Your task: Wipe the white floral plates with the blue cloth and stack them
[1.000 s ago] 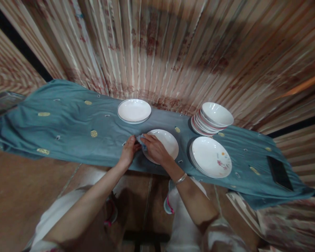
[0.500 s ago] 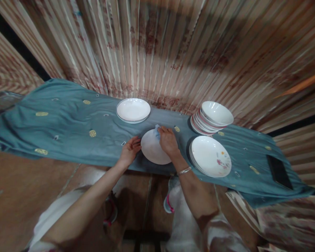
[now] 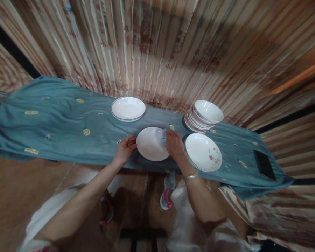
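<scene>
A white plate [image 3: 151, 145] is tilted up a little over the near middle of the cloth-covered table. My left hand [image 3: 126, 148] grips its left rim, the fingers partly hidden behind it. At the plate's right edge, my right hand [image 3: 174, 142] is closed on a small light-blue cloth [image 3: 163, 136], which touches the plate's upper surface. To the right lies a stack of white plates [image 3: 201, 152], the top one with a flower print. Behind that stack stand several nested bowls [image 3: 208, 112]. Another low stack of dark-rimmed plates [image 3: 128, 109] sits at the back left.
A teal tablecloth [image 3: 60, 129] with yellow pineapple prints covers the long table. Near its right end lies a black phone-like slab [image 3: 264, 164]. A patterned curtain [image 3: 147, 52] hangs along the back edge. Below is a tiled floor [image 3: 42, 178].
My right hand has slid the cloth from the plate's far edge round to its right side. The view has shifted slightly right. My left hand keeps its place at the plate's left rim.
</scene>
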`<state>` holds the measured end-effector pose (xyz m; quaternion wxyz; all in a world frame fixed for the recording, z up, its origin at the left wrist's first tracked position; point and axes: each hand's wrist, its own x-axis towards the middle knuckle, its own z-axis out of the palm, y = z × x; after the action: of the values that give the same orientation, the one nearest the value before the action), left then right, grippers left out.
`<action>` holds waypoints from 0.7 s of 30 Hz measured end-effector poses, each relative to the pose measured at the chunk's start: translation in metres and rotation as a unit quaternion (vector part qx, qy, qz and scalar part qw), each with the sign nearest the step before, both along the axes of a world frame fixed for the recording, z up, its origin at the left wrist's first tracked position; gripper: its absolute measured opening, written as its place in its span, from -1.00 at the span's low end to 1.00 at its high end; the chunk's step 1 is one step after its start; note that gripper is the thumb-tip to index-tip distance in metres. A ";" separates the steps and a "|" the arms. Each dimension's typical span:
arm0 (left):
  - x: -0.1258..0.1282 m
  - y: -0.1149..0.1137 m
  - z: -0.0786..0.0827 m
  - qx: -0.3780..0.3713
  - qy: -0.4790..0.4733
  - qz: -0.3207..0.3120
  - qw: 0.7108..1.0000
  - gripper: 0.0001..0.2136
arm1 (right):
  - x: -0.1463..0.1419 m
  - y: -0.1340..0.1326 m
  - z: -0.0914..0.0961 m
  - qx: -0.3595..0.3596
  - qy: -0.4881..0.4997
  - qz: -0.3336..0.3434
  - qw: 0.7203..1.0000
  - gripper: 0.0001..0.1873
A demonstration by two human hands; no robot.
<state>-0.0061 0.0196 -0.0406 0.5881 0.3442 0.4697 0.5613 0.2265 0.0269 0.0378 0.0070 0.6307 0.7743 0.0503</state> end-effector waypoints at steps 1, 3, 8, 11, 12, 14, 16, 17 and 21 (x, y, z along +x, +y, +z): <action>0.000 0.000 0.001 0.000 -0.001 0.001 1.000 -0.48 | 0.002 -0.004 0.001 -0.002 -0.005 -0.001 1.000 -0.66; 0.001 0.000 0.003 -0.003 0.000 0.004 1.000 -0.48 | 0.004 -0.011 0.004 -0.005 -0.014 -0.001 1.000 -0.65; 0.001 -0.002 0.007 -0.003 0.009 0.003 1.000 -0.50 | 0.009 -0.029 0.009 -0.017 -0.042 -0.007 0.999 -0.65; 0.001 -0.003 0.008 -0.005 0.011 0.006 1.000 -0.51 | 0.011 -0.042 0.012 -0.034 -0.068 -0.008 0.997 -0.69; 0.001 -0.003 0.008 -0.004 0.012 0.008 1.000 -0.51 | 0.012 -0.047 0.012 -0.035 -0.075 -0.006 0.997 -0.70; 0.002 -0.003 0.009 -0.002 0.014 0.009 1.000 -0.51 | 0.012 -0.058 0.014 -0.030 -0.084 -0.001 0.996 -0.71; 0.003 -0.003 0.009 0.001 0.016 0.010 1.000 -0.51 | 0.011 -0.067 0.017 -0.028 -0.085 0.008 0.996 -0.71; 0.004 -0.003 0.010 0.002 0.017 0.010 1.000 -0.51 | 0.010 -0.072 0.018 -0.034 -0.084 0.010 0.996 -0.72; 0.005 -0.003 0.012 0.003 0.013 0.010 1.000 -0.54 | 0.002 -0.081 0.025 -0.078 -0.064 0.008 0.995 -0.73</action>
<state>-0.0014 0.0161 -0.0286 0.5755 0.3486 0.4786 0.5641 0.2280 -0.0543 0.0629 0.1050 0.6175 0.7789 0.0303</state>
